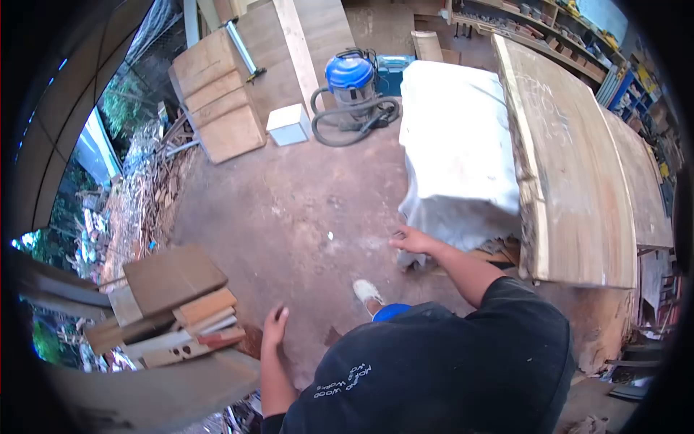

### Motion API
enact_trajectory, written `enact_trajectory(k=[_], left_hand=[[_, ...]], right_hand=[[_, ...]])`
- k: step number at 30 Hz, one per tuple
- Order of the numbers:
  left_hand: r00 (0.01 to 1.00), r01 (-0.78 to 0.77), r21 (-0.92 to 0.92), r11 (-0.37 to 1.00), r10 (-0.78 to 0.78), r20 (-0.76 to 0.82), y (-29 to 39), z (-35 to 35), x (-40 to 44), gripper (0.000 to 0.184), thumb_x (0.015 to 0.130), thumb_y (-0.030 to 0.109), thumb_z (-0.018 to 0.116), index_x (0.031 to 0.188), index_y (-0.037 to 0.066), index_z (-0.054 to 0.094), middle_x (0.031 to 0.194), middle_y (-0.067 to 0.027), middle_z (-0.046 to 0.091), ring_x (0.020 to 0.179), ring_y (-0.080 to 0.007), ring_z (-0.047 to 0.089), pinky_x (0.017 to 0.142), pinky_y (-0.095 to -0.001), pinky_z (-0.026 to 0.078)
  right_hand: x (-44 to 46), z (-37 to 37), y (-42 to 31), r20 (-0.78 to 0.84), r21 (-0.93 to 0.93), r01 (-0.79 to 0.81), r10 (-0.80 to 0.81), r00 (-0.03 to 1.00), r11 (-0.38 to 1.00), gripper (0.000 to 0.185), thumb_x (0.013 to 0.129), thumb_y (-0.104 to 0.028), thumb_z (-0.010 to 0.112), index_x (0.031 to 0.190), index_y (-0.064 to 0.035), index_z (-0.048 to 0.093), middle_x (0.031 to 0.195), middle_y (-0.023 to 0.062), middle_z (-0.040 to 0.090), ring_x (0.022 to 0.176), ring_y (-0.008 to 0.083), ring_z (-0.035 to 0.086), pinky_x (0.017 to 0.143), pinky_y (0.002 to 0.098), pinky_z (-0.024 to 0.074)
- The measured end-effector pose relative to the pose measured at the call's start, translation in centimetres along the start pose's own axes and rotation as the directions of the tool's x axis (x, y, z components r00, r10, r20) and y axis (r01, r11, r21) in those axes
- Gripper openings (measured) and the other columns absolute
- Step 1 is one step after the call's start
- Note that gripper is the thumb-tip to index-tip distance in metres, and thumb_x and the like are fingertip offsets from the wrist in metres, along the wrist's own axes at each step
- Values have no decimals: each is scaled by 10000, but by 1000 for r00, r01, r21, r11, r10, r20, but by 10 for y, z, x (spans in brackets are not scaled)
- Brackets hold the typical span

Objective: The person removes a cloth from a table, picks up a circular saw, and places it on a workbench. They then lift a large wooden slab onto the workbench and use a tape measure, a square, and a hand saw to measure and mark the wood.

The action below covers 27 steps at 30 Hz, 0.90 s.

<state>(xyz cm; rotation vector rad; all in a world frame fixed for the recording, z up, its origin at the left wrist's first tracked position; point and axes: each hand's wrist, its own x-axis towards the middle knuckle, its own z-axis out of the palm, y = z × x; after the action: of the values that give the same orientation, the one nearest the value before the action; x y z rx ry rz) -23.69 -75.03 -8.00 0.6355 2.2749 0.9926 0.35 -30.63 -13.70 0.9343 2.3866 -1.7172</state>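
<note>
My left hand [275,325] hangs low over the floor, its fingers loosely bent and nothing visible in them. It is nearest to a stack of wooden boards [181,282] on the left. My right hand [412,240] is stretched forward beside the hanging lower edge of a white cloth [459,130]. Its fingers are loosely apart and appear to hold nothing; whether they touch the cloth I cannot tell. The cloth drapes over a block-like thing whose shape is hidden, next to a large wooden slab [571,166] with a rough live edge.
A blue-topped shop vacuum [350,79] with a coiled hose stands ahead, near a white box [289,124]. Wooden panels [217,101] lean at the back left. Shelves [535,32] with tools and wood pieces line the back right. Scrap wood [163,188] lies along the left edge.
</note>
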Motion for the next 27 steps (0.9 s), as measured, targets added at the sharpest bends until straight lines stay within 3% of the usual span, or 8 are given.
enact_trajectory(k=[2, 4, 5, 6, 16, 21, 24, 27], left_hand=[[964, 263, 181, 948, -253, -77, -54, -32, 3, 538, 890, 423, 584, 1152, -46, 585, 1166, -238, 597, 1117, -307, 564, 959, -363, 418], [836, 548, 28, 836, -549, 7, -86, -52, -8, 530, 917, 414, 528, 1217, -23, 548, 1124, -211, 624, 1032, -308, 607, 867, -370, 476], [846, 530, 37, 847, -532, 34, -221, -60, -21, 530, 917, 414, 528, 1217, -23, 548, 1124, -211, 624, 1032, -308, 607, 867, -370, 476], [969, -123, 301, 946, 180, -170, -210, -54, -14, 467, 937, 401, 474, 1146, -3, 580, 966, -162, 656, 810, -278, 650, 691, -383, 517], [948, 142, 296, 944, -216, 234, -205, -117, 450, 418, 940, 394, 458, 1050, 13, 589, 845, -128, 628, 682, -252, 614, 593, -386, 493], [814, 289, 421, 860, -452, 365, -125, -117, 728, 400, 942, 390, 449, 996, 21, 593, 777, -109, 613, 611, -237, 594, 538, -388, 480], [945, 136, 175, 975, -180, 273, 118, -120, 874, 362, 904, 428, 552, 822, 75, 567, 626, -8, 494, 532, -129, 452, 485, -298, 368], [934, -87, 160, 983, 24, 358, 288, -69, 1001, 447, 907, 404, 561, 1169, 42, 571, 850, -44, 598, 709, -136, 534, 588, -275, 427]], right_hand=[[49, -2, -62, -15, -197, 120, -125, 992, 973, 588, 841, -415, 657, 1237, -8, 506, 1143, 171, 608, 1033, 254, 597, 876, 348, 487], [101, -11, -107, 101, -183, 126, -108, 989, 975, 599, 843, -429, 645, 1243, -6, 502, 1174, 190, 598, 1086, 266, 581, 937, 335, 447], [123, -24, -125, 72, -190, 103, -91, 993, 976, 599, 843, -429, 645, 1243, -6, 502, 1174, 190, 598, 1086, 266, 581, 937, 335, 447], [145, -36, -140, 124, -171, 132, -112, 986, 976, 594, 843, -423, 647, 1241, -6, 505, 1159, 183, 607, 1080, 261, 584, 932, 337, 450], [309, -174, -157, -221, -95, -5, -16, 975, 995, 500, 820, -337, 663, 1170, 5, 559, 1069, 184, 637, 1001, 270, 614, 880, 346, 470], [336, -240, -197, -350, -57, -209, 176, 920, 976, 457, 824, -296, 652, 1156, 7, 571, 1052, 173, 637, 982, 255, 612, 868, 337, 470], [340, -287, -182, -509, 61, -114, 130, 851, 992, 424, 857, -258, 634, 1179, 5, 550, 1007, 118, 643, 931, 194, 606, 832, 313, 477], [351, -335, -164, -622, 303, -43, 232, 748, 952, 408, 878, -216, 620, 1212, -3, 522, 1010, 91, 641, 911, 151, 604, 796, 294, 489]])
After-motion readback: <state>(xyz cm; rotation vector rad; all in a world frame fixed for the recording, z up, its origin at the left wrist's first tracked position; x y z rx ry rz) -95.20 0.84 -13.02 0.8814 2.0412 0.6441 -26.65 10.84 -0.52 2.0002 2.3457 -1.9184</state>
